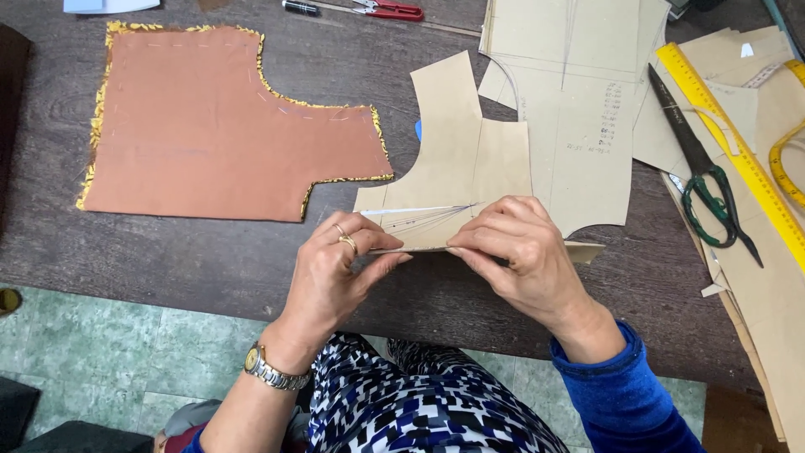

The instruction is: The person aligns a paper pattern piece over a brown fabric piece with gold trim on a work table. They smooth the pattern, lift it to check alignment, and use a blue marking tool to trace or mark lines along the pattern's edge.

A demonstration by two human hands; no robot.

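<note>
Both hands point(428, 252) on tan paper pattern point(457, 168)

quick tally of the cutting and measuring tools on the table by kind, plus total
large scissors with green handles: 1
small red-handled snips: 1
yellow ruler: 1
yellow tape measure: 1
total: 4
Both hands, left hand and right hand, pinch the paper pattern piece, not a tool.

Tailoring workshop indicated: dark wooden worktable point(251, 260), tan paper patterns point(579, 101) spread upper right, cut brown fabric piece point(210, 126) upper left, green-handled shears point(704, 176), yellow ruler point(738, 151), red thread snips point(390, 9) at top edge.
</note>
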